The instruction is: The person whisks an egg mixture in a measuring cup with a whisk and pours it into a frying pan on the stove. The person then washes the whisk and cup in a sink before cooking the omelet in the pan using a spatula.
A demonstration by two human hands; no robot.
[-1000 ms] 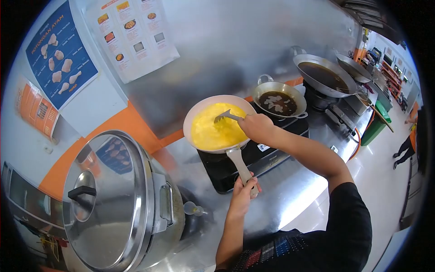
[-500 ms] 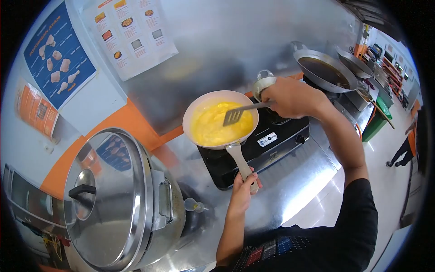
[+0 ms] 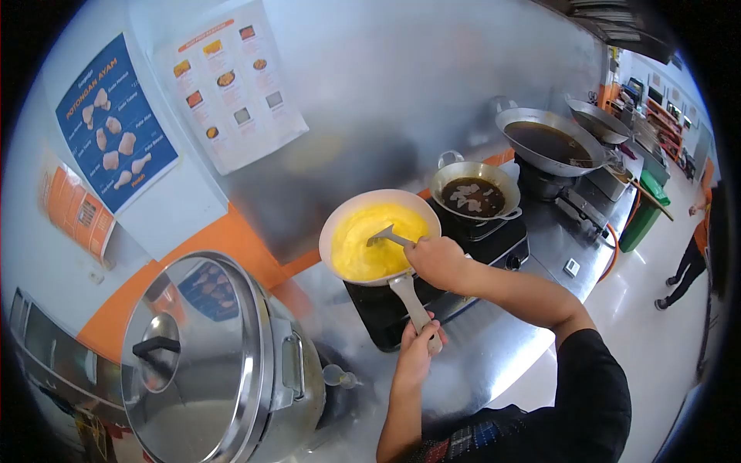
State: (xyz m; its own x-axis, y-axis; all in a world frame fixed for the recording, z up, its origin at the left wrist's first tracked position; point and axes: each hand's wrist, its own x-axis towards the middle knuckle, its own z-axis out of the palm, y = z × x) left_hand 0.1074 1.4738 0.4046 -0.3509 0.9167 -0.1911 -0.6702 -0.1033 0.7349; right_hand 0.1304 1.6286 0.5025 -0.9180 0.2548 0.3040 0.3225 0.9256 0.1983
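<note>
My left hand (image 3: pixel 417 349) is wrapped round the pale handle of a frying pan (image 3: pixel 337 220) on the left side of a black gas stove (image 3: pixel 378 312). Yellow beaten egg (image 3: pixel 355 251) covers the inside of the pan, with some soft folds in it. My right hand (image 3: pixel 440 262) grips a grey slotted spatula (image 3: pixel 380 234), whose blade rests in the egg. The fingers round the spatula's handle are closed. Just behind my right hand, a small wok (image 3: pixel 502 179) of dark liquid with pale pieces stands on the other burner.
A large lidded steel pot (image 3: pixel 255 386) stands at the left. Further right are a big wok (image 3: pixel 540 119) of dark oil and another wok (image 3: pixel 598 116). A small white object (image 3: pixel 571 267) lies on the steel counter (image 3: pixel 494 339). A person (image 3: pixel 689 258) stands at far right.
My right hand has come down and left, nearer the pan's handle, swinging the spatula through the egg. The small wok is now uncovered. The view has tilted up slightly; my left hand keeps its grip.
</note>
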